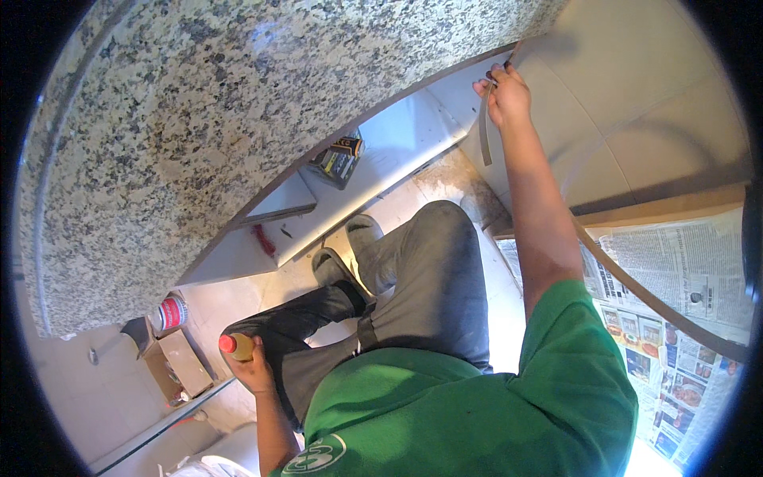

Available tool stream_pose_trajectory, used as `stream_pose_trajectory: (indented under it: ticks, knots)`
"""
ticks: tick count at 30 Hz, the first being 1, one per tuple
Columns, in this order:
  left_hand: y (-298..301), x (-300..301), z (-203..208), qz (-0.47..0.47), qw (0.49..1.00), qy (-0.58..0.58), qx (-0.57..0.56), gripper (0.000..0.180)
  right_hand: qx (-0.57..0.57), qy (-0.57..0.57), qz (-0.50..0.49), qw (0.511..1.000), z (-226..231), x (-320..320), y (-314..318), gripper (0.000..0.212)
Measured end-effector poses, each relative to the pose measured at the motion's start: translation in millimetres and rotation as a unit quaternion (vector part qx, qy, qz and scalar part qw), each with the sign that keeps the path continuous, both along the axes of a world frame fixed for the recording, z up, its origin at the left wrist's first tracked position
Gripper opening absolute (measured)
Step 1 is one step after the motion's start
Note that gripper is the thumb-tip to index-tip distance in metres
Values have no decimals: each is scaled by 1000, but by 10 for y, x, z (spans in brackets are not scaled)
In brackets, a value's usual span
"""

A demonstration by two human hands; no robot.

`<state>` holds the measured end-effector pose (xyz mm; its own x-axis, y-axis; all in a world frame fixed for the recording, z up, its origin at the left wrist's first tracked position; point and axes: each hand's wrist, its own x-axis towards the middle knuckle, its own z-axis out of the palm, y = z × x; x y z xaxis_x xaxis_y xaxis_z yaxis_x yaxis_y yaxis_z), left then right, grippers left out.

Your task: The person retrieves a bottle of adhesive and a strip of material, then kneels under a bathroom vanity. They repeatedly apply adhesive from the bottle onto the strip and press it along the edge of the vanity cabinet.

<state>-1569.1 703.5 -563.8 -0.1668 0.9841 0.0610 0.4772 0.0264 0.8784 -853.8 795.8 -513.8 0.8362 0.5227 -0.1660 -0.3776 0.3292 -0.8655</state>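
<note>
A small yellowish bottle with a red cap (241, 347) is wrapped in the fingers of my left hand (256, 374), low by my thigh. My right arm reaches far up and to the right. There, just under the edge of the speckled granite countertop (207, 119), my right hand (509, 97) pinches a narrow, flat, grey-brown strip (486, 131). One length of it dangles below the fingers. A longer brown strip (652, 306) curves from behind my right forearm to the right rim; whether the two are one piece I cannot tell.
Under the countertop, a white cabinet shelf (397, 143) carries a dark and yellow box (340, 161) and a red item (263, 239). A red and white can (171, 312) stands at the left beside an open cardboard box (181, 362). Newspaper sheets (691, 270) lie at the right.
</note>
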Motion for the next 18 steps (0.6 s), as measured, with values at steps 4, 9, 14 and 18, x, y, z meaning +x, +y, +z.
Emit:
stream_pose_trajectory:
  ticks: [4, 9, 14, 18]
  knots:
    - [-12, -32, -28, 4, 1000, -26, -5, 41, -30, -43, -50, 997, 3, -189, -133, 59]
    - [5, -10, -6, -2, 1000, -14, -4, 41, -59, -118, -66, 989, -105, -104, -87, 64]
    - [8, 18, 31, 0, 1000, -24, -15, 41, -61, -150, -64, 985, -206, 70, 75, 66]
    - [-4, 30, 53, 9, 999, -23, -20, 40, -89, -156, -75, 981, -316, 35, 137, 65]
